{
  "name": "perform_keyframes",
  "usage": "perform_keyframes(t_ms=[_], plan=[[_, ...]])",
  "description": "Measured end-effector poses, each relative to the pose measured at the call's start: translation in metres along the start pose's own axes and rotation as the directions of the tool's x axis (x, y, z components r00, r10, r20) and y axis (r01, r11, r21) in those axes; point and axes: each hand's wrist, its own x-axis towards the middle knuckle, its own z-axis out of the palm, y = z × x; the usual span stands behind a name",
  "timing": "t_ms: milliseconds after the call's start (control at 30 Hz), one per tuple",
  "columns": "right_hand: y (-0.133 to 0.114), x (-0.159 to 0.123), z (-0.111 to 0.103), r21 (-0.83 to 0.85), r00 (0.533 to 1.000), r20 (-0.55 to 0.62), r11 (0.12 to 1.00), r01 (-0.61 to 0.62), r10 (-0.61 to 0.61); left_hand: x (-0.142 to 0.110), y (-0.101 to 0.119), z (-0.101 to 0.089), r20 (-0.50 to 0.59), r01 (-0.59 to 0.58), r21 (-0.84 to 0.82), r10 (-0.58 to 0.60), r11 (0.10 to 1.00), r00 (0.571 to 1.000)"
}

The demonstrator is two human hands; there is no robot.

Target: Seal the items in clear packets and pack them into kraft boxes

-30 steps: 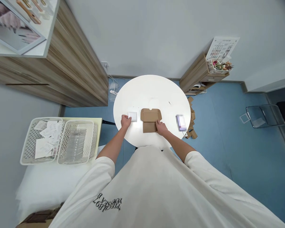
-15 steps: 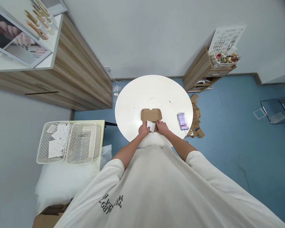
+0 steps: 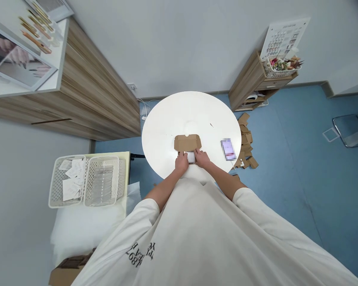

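Brown cardboard box, notched, open, white rectangular packet, rounded tabletop

Behind the round white table, a pale grey wall; to the table's left, a wood-grain cabinet; to its right, a wooden side unit; under it, blue floor

White packet: is now lying squared up in the lower part of the cardboard box; half a second ago, tilted; a second ago, left of it on the tabletop.
Left hand: is now resting at the box's left side, no longer apart from it.
Cardboard pieces: are showing more beside the tabletop than a second ago.
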Motion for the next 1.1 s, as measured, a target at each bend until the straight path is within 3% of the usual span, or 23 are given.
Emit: perform_keyframes(t_ms=[133,200,600,733,800,867,933,1000,1100], plan=[[0.000,0.001,0.001,-0.011,1.000,0.006,1.000,0.002,-0.002,-0.008,-0.006,0.001,0.098,-0.280,0.124,0.269,0.952,0.958],[0.000,0.001,0.001,-0.001,1.000,0.008,1.000,-0.002,0.002,-0.012,-0.010,0.003,0.128,-0.339,0.152,0.322,0.928,0.938],[0.002,-0.013,0.001,0.024,0.998,-0.048,0.998,0.050,-0.049,-0.018,-0.016,-0.001,0.173,-0.345,0.086,0.327,0.935,0.929],[0.009,-0.022,0.006,0.225,0.976,-0.198,0.973,-0.049,0.095,-0.022,-0.023,-0.005,0.113,-0.347,0.016,0.343,0.938,0.932],[0.014,-0.022,0.006,0.425,0.936,-0.249,0.896,-0.126,0.249,-0.019,-0.027,-0.010,-0.012,-0.265,-0.050,0.265,0.963,0.964],[0.020,-0.017,0.003,0.628,0.894,-0.233,0.761,-0.162,0.382,-0.010,-0.033,-0.019,-0.187,-0.093,-0.177,0.059,0.980,0.981],[0.026,-0.010,-0.003,0.771,0.872,-0.173,0.614,-0.168,0.457,0.003,-0.039,-0.030,-0.290,0.114,-0.364,-0.229,0.924,0.929],[0.030,-0.001,-0.011,0.854,0.868,-0.101,0.490,-0.175,0.486,0.017,-0.043,-0.040,-0.178,0.236,-0.547,-0.387,0.803,0.905],[0.032,0.008,-0.021,0.926,0.853,-0.003,0.324,-0.194,0.522,0.031,-0.048,-0.050,0.013,0.274,-0.674,-0.360,0.686,0.933]])
